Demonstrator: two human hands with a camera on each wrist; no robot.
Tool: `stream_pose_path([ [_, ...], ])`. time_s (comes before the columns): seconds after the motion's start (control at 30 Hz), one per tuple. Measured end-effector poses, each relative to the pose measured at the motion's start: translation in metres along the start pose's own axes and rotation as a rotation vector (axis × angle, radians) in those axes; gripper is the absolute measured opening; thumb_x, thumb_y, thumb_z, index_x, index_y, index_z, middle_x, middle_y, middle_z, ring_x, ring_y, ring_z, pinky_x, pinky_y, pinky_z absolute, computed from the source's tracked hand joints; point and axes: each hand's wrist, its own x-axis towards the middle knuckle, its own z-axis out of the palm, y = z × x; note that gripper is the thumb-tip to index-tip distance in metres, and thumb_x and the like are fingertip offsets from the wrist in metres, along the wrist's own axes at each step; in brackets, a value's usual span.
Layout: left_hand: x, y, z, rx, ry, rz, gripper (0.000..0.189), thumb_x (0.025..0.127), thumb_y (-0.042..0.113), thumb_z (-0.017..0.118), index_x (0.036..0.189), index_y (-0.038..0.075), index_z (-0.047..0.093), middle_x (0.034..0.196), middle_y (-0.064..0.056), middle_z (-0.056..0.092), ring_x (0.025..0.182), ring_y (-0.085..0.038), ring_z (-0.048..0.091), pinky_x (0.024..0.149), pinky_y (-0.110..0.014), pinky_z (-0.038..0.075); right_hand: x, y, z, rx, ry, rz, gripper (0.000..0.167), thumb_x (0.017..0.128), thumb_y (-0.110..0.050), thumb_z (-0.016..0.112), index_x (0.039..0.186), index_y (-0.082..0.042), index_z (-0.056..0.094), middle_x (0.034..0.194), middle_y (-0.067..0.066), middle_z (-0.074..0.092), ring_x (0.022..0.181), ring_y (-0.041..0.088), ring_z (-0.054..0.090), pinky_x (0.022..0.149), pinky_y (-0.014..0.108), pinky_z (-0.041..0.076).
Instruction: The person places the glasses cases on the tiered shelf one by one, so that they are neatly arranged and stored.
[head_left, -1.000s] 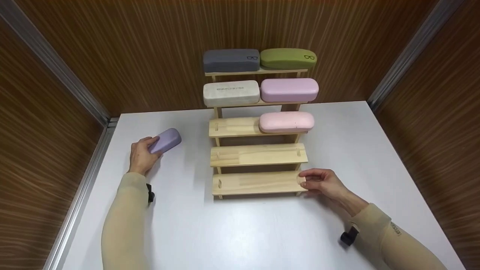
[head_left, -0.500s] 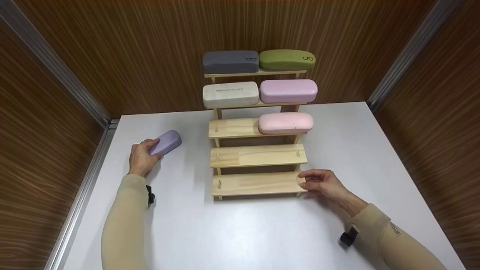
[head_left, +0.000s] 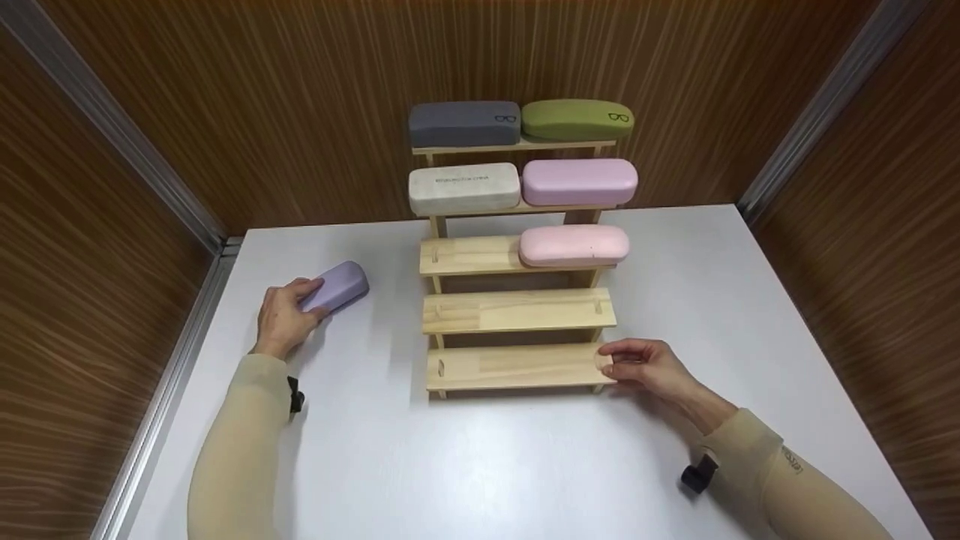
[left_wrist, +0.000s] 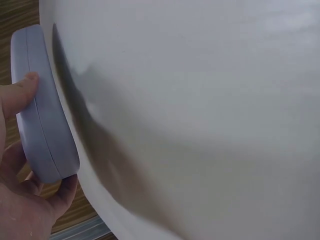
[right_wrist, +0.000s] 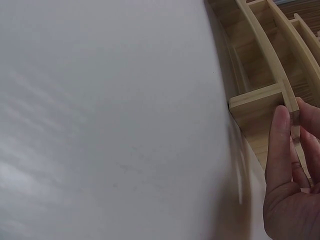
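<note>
On the left side of the table, my left hand (head_left: 286,315) grips a lavender glasses case (head_left: 341,285) by its near end. In the left wrist view the thumb lies along the case's seam (left_wrist: 42,110), with a shadow beneath it on the table. My right hand (head_left: 652,367) pinches the right end of the lowest step of a wooden tiered rack (head_left: 517,367). The right wrist view has the thumb (right_wrist: 280,145) under the step's edge and fingers on the other side. A pink glasses case (head_left: 574,246) sits on the right half of the middle step.
A grey-blue case (head_left: 465,124) and an olive green case (head_left: 577,120) stand on the top step. Below them are a whitish case (head_left: 463,189) and a lilac case (head_left: 580,182). Wood-patterned walls (head_left: 300,97) enclose the white table (head_left: 480,465).
The left hand and lavender case have shifted very slightly, the case a little to the right. My right hand stays at the rack's lowest step.
</note>
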Motion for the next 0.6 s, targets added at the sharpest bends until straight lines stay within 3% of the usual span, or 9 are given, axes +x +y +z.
stream_pose_path([
  [0.2,-0.005,0.004,-0.005,0.011,0.006,0.041,0.060,0.099,0.015,0.078,0.158,0.010,0.064,0.170,-0.022,0.055,0.148,-0.044,0.048,0.128,-0.061,0.037,0.001,0.002,0.000,-0.006,0.017,-0.013,0.030,0.094,0.002,0.086,0.121,-0.010,0.084,0.094,-0.008,0.080,0.088,0.004,0.078,0.081,0.023,0.069],
  [0.43,-0.013,0.010,-0.014,0.017,0.027,0.090,0.060,0.098,0.013,0.079,0.157,0.010,0.066,0.169,-0.023,0.057,0.147,-0.045,0.049,0.125,-0.061,0.038,0.001,0.002,0.000,-0.007,-0.004,-0.027,0.031,0.097,0.006,0.079,0.122,-0.011,0.084,0.096,-0.010,0.080,0.091,0.003,0.079,0.083,0.022,0.069],
  [0.6,-0.020,0.015,-0.019,0.021,0.032,0.110,0.060,0.098,0.014,0.080,0.157,0.012,0.066,0.168,-0.023,0.057,0.144,-0.043,0.050,0.122,-0.060,0.039,0.002,0.003,0.000,0.001,0.007,-0.008,0.031,0.096,0.005,0.081,0.120,-0.013,0.085,0.097,-0.010,0.081,0.090,0.004,0.079,0.082,0.024,0.070],
])
